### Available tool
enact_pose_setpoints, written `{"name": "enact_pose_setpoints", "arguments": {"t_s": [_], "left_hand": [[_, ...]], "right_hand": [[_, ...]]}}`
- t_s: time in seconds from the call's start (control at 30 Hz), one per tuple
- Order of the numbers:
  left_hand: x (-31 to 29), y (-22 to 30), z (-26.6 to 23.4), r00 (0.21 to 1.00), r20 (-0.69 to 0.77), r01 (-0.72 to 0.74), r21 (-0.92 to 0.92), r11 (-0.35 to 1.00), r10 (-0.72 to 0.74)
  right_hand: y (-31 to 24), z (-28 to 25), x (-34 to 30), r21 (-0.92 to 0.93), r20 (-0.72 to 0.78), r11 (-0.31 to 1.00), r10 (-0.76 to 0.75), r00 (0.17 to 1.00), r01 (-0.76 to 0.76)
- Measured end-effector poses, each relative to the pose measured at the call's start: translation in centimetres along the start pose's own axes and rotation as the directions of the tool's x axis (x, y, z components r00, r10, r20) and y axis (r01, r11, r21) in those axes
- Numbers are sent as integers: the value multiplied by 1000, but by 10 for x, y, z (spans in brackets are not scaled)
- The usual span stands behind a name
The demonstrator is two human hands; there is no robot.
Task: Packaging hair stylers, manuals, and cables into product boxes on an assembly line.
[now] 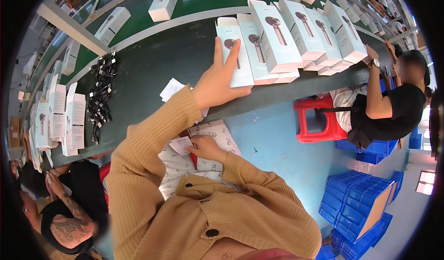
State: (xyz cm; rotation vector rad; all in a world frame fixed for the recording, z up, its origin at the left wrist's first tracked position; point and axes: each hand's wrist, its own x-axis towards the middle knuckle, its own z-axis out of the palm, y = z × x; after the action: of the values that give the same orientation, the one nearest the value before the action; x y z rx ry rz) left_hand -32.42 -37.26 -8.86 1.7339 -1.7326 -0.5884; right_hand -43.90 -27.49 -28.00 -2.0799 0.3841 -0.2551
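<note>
My left hand (217,82) reaches over the bench to a pale white-blue carton (240,73) with a picture of a dark handheld device on its front. Its fingers are spread along the carton's face and left side, and the thumb lies at the lower end. The carton's top flap stands up. Lower down, above my lap, my right hand (208,148) pinches a small white paper leaflet (180,145). Under my left forearm, more white papers (171,89) lie on the bench, partly hidden by the sleeve.
Similar cartons (277,38) are stacked to the right, and others (75,121) stand at the left. Bundled black cables (100,93) lie on the dark bench (143,70). Co-workers sit on both sides. A red stool (319,121) and blue crates (356,200) are at the right.
</note>
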Motion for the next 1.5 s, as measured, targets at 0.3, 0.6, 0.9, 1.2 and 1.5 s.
{"name": "enact_pose_setpoints", "arguments": {"t_s": [0.3, 0.6, 0.9, 1.2, 1.5], "left_hand": [[28, 8, 22, 1000, 9, 2, 36, 999, -2], [82, 39, 68, 998, 18, 56, 229, 972, -62], [96, 50, 68, 989, 134, 72, -122, 990, -55], [-124, -3, -162, 906, -422, -103, -275, 956, -24], [-320, -196, -230, 478, -796, 876, 405, 260, -371]], "right_hand": [[-1, 1, 3, 42, -29, 999, 23, 999, -22], [29, 32, 8, 79, -194, 996, -28, 981, 44], [-52, -38, -3, 141, -378, 922, -285, 881, 359], [-120, -162, 23, 208, 34, 977, -48, 998, 40], [-102, -147, 126, -396, -220, 912, -208, 953, 107]]}}
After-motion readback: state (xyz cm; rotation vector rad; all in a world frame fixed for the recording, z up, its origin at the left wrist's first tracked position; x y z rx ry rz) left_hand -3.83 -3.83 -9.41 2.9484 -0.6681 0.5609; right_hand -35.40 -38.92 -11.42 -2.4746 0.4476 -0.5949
